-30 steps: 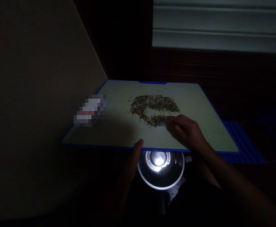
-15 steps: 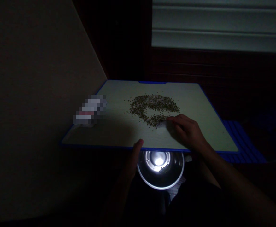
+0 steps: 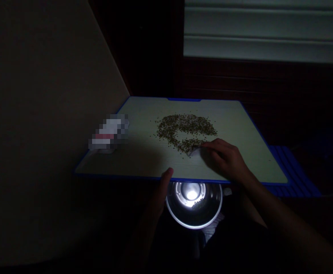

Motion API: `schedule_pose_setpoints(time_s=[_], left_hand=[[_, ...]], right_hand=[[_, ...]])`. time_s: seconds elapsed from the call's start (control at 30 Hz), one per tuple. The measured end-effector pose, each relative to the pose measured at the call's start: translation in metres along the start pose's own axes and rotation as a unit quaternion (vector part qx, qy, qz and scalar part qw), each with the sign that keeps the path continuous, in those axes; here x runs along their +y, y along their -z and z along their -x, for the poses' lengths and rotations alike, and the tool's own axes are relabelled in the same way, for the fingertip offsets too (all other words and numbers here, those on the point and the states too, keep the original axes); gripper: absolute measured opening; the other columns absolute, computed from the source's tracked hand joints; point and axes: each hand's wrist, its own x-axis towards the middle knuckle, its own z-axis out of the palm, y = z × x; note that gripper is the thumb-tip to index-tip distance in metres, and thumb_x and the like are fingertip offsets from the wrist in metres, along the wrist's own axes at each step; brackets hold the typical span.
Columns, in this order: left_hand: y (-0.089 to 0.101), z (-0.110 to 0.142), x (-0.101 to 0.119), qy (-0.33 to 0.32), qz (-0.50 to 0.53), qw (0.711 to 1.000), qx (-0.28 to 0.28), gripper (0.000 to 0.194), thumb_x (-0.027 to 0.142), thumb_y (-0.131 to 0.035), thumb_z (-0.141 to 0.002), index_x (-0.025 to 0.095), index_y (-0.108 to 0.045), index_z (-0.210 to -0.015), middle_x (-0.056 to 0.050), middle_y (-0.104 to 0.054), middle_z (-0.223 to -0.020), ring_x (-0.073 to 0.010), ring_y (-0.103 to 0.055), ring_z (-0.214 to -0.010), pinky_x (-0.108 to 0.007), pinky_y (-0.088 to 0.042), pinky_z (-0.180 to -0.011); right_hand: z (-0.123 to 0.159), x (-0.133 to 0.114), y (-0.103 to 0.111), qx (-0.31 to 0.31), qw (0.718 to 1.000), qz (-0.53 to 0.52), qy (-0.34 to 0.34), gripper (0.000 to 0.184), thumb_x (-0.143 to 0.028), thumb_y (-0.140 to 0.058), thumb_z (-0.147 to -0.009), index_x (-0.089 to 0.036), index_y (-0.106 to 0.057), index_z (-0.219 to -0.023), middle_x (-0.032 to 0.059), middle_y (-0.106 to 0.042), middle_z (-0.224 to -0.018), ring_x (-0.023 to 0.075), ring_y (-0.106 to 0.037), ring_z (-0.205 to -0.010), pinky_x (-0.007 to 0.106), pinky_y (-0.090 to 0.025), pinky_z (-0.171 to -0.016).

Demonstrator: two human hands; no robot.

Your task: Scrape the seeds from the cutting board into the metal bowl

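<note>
Many small dark seeds or beans lie in a C-shaped spread on a pale tabletop with blue edging. My right hand is closed, thumb and fingers pinching a thin, pale, curved piece. That piece touches the tabletop at the near end of the spread; its exact kind is unclear. At the front edge, my left hand hooks its thumb over the tabletop, with its other fingers hidden underneath. Below this edge is a shiny metal bowl, where a small heap of seeds lies.
A blurred-out white and red package rests at the tabletop's left edge. A pale wall or panel rises close on the left. Blue slatted material shows beyond the right edge. The surroundings are very dark.
The pale piece in my right hand has tilted slightly and shifted a little left against the near seeds. My left hand and the bowl stay where they were.
</note>
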Motion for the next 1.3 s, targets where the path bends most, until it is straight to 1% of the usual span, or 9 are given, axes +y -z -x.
schedule_pose_setpoints(time_s=[0.1,0.2,0.37,0.47,0.6,0.73,0.93,1.13,1.3], left_hand=[[0.0004,-0.0003,0.0002,-0.001,0.007,1.0,-0.011,0.042,0.05,-0.074,-0.083,0.026,-0.07,-0.117,-0.006,-0.07,-0.131,-0.0289,-0.053,-0.136,-0.04,-0.035,-0.118],[0.0006,-0.0016,-0.0014,-0.001,0.006,1.0,-0.005,0.042,0.05,-0.074,-0.083,0.026,-0.07,-0.117,-0.007,-0.069,-0.133,-0.0296,-0.052,-0.137,-0.041,-0.034,-0.119],[0.001,-0.0033,-0.0042,0.013,0.008,1.0,-0.02,0.04,0.052,-0.072,-0.084,0.025,-0.07,-0.113,-0.008,-0.068,-0.134,-0.0296,-0.054,-0.136,-0.041,-0.035,-0.118],[0.0017,-0.0038,-0.0051,0.009,0.02,0.999,-0.026,0.043,0.052,-0.073,-0.084,0.024,-0.069,-0.116,-0.008,-0.068,-0.135,-0.0288,-0.056,-0.133,-0.04,-0.036,-0.117],[0.0022,-0.0034,-0.0039,0.012,0.011,1.0,-0.023,0.046,0.053,-0.074,-0.083,0.024,-0.069,-0.118,-0.008,-0.068,-0.135,-0.0279,-0.054,-0.136,-0.039,-0.033,-0.119],[0.0012,-0.0018,-0.0014,0.031,0.003,0.999,-0.017,0.041,0.053,-0.072,-0.084,0.024,-0.072,-0.112,-0.009,-0.071,-0.13,-0.03,-0.057,-0.133,-0.041,-0.035,-0.118],[0.0011,-0.0029,-0.0039,0.015,0.017,1.0,-0.008,0.044,0.052,-0.075,-0.082,0.025,-0.069,-0.116,-0.008,-0.068,-0.136,-0.0287,-0.057,-0.133,-0.04,-0.038,-0.116],[0.0022,-0.0053,-0.0049,0.031,0.006,0.999,-0.027,0.043,0.054,-0.073,-0.082,0.022,-0.072,-0.111,-0.009,-0.071,-0.131,-0.03,-0.055,-0.135,-0.041,-0.036,-0.118],[-0.0001,-0.0037,-0.0038,0.017,0.024,0.999,-0.02,0.045,0.05,-0.073,-0.083,0.023,-0.068,-0.12,-0.009,-0.068,-0.135,-0.0294,-0.054,-0.136,-0.041,-0.037,-0.117]], right_hand=[[0.0,-0.0011,-0.0001,0.001,1.0,-0.007,-0.004,0.032,-0.016,-0.051,-0.095,-0.022,-0.072,-0.119,0.0081,-0.073,-0.103,0.0209,-0.067,-0.093,0.036,-0.053,-0.083],[0.0006,-0.0012,-0.0009,-0.002,1.0,-0.012,-0.015,0.031,-0.017,-0.052,-0.096,-0.022,-0.072,-0.119,0.0069,-0.073,-0.103,0.0201,-0.067,-0.092,0.035,-0.053,-0.083],[0.0009,-0.0008,-0.0015,-0.011,1.0,-0.006,-0.028,0.028,-0.022,-0.056,-0.096,-0.022,-0.072,-0.119,0.0062,-0.073,-0.101,0.0182,-0.066,-0.085,0.032,-0.052,-0.076],[0.0003,-0.0013,-0.0017,-0.01,0.999,-0.002,-0.033,0.027,-0.025,-0.058,-0.096,-0.022,-0.073,-0.118,0.0061,-0.074,-0.099,0.0173,-0.066,-0.08,0.031,-0.052,-0.073],[-0.0005,-0.002,-0.0018,-0.019,0.999,-0.011,-0.037,0.026,-0.027,-0.059,-0.096,-0.023,-0.073,-0.118,0.0054,-0.074,-0.097,0.0171,-0.066,-0.078,0.031,-0.052,-0.071],[-0.0007,-0.0019,-0.0022,-0.035,0.999,-0.019,-0.037,0.027,-0.026,-0.06,-0.096,-0.025,-0.072,-0.12,0.0055,-0.075,-0.101,0.0178,-0.068,-0.082,0.032,-0.053,-0.072],[-0.0007,-0.0037,-0.0028,-0.049,0.998,-0.019,-0.042,0.028,-0.027,-0.061,-0.096,-0.026,-0.071,-0.122,0.006,-0.076,-0.107,0.0195,-0.071,-0.089,0.036,-0.057,-0.079],[-0.0007,-0.0043,-0.003,-0.083,0.996,-0.02,-0.041,0.027,-0.03,-0.067,-0.094,-0.026,-0.072,-0.12,0.0059,-0.077,-0.105,0.0196,-0.072,-0.088,0.036,-0.058,-0.079],[-0.0005,-0.005,-0.0028,-0.104,0.993,-0.032,-0.034,0.026,-0.032,-0.067,-0.094,-0.029,-0.072,-0.119,0.0049,-0.077,-0.11,0.0199,-0.072,-0.091,0.038,-0.058,-0.081]])
